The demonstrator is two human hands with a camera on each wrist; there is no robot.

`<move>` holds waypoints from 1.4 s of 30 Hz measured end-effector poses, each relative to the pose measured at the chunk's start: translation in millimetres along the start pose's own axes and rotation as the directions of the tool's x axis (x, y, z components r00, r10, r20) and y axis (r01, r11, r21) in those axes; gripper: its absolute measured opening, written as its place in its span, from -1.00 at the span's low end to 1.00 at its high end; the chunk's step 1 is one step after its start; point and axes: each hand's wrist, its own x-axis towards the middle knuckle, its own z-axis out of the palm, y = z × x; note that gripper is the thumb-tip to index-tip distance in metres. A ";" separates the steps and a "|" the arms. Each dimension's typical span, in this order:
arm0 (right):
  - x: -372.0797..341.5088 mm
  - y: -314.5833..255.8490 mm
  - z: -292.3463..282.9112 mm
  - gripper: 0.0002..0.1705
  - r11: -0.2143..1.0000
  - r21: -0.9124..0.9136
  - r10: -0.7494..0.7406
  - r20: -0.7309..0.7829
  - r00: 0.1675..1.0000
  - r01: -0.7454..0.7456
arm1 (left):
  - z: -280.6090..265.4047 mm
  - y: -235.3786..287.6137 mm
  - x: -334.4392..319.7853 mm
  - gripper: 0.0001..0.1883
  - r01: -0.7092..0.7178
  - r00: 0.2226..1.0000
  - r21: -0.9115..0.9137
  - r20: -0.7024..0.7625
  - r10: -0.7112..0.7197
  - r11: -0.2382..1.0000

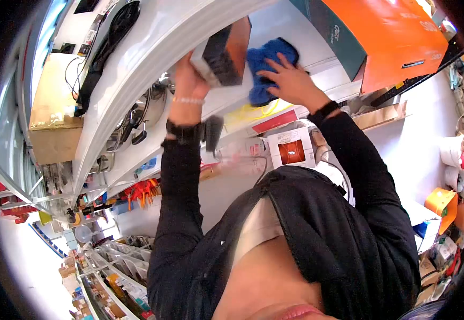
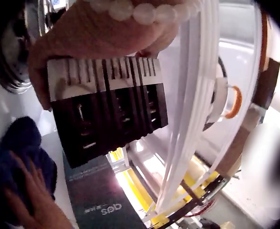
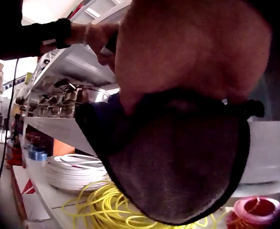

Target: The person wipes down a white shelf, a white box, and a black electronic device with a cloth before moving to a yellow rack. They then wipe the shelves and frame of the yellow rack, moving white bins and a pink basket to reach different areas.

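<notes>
My left hand (image 1: 188,80), with a white bead bracelet at the wrist, grips a box bundle (image 1: 226,53) above the white shelf. In the left wrist view the bundle (image 2: 109,109) looks like three narrow black-and-white boxes side by side; the head view shows an orange face. My right hand (image 1: 296,84) lies with fingers spread on a crumpled blue cloth (image 1: 261,64) on the shelf. Seen from the right wrist, a dark, black-edged part of the cloth (image 3: 178,164) hangs below the hand, and the fingers are hidden.
A large orange and dark green box (image 1: 402,45) stands on the shelf (image 1: 317,40), right of the cloth. Metal pots (image 3: 85,95) stand farther along. Below lie a white cable coil (image 3: 73,174), a yellow cable coil (image 3: 109,205) and a red spool (image 3: 256,210).
</notes>
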 end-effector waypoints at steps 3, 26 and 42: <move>-26.3 32.3 -11.0 -0.42 0.988 -0.045 0.142 -0.093 0.985 -0.147 | 28.3 -17.3 49.9 -0.53 -0.288 0.909 0.675 -0.030 0.416 0.679; -154.8 23.0 -35.7 -0.43 0.635 0.754 0.292 -0.029 0.956 -0.171 | 116.0 -128.5 130.8 -0.25 -0.411 0.908 0.730 0.276 0.315 0.546; -1.7 4.3 -0.4 -0.29 0.911 -0.079 0.364 -0.308 0.879 -0.405 | 22.3 -140.4 -63.2 -0.40 -0.401 0.844 0.817 0.153 0.514 0.415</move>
